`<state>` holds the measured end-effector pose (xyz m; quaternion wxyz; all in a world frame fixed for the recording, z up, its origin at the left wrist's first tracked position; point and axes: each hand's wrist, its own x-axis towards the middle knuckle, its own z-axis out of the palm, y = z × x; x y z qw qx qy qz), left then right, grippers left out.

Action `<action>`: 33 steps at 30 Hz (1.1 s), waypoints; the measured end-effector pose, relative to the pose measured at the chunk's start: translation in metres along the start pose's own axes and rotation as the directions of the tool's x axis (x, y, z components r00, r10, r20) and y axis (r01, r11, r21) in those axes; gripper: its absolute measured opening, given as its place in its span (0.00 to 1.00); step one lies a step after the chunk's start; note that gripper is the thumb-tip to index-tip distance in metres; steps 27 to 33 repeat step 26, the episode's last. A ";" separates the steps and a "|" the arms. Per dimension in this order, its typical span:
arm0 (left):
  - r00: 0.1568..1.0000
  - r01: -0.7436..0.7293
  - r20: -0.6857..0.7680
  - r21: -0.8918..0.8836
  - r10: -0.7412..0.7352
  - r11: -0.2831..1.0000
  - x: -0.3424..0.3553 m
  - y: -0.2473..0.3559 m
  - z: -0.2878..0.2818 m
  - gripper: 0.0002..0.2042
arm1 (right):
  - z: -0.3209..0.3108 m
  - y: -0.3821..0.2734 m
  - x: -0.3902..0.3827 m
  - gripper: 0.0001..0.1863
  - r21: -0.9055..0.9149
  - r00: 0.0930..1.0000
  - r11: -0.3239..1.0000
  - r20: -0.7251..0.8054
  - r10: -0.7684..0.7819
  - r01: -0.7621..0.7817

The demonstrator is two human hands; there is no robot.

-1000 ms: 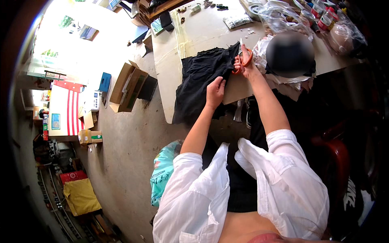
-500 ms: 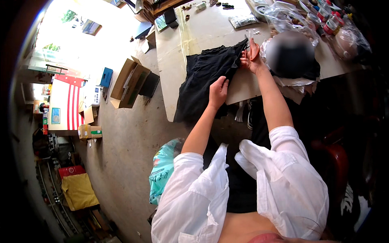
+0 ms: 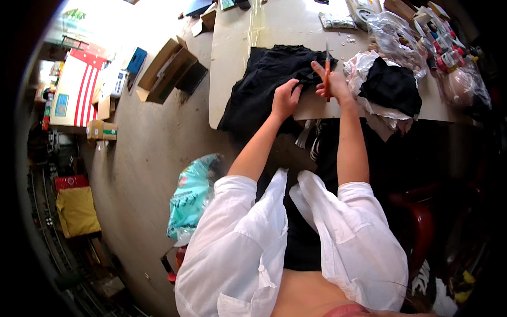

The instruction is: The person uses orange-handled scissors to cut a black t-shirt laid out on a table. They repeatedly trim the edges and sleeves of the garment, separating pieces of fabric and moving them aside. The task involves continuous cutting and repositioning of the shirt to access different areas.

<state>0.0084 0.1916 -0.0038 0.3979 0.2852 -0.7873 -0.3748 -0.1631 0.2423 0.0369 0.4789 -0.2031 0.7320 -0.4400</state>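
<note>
A black garment (image 3: pixel 264 74) lies spread over the near edge of the table (image 3: pixel 232 31). My left hand (image 3: pixel 285 97) is closed on its right edge, pinching the fabric between thumb and fingers. Just to the right, my right hand (image 3: pixel 334 84) holds a pair of scissors (image 3: pixel 327 74) with orange handles. Their blades point away from me and look nearly closed. The thumb of that hand is raised beside the handles, and its fingertips are close to the edge of the cloth; whether they touch it I cannot tell.
Right of my hands, black cloth (image 3: pixel 391 87) lies on pale, crumpled fabric. Behind it are a clear plastic bag (image 3: pixel 396 37), red-capped bottles (image 3: pixel 449 59) and a flat packet (image 3: pixel 337 21). A turquoise bag (image 3: pixel 193 193) stands at my left, with an open cardboard box (image 3: pixel 166 71) beyond.
The garment's raised corner has come down and its edge has shifted toward me. My right hand has turned, with the scissors now upright beside the cloth. The whole view has tilted down.
</note>
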 end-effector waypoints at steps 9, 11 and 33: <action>0.986 -0.110 -0.084 0.321 0.143 0.941 -0.053 0.043 0.007 0.12 | 0.045 0.049 0.015 0.19 -0.099 0.872 0.887 -0.164 -0.462 0.451; 0.964 -0.004 -0.243 0.386 0.106 0.923 -0.080 0.043 0.006 0.17 | 0.047 0.038 -0.009 0.15 0.081 0.877 0.880 -0.168 -0.451 0.468; 0.636 0.304 -0.602 -0.379 -0.483 0.874 -0.094 0.052 -0.022 0.27 | 0.133 -0.056 -0.195 0.12 0.679 0.855 0.544 -0.262 -0.448 0.493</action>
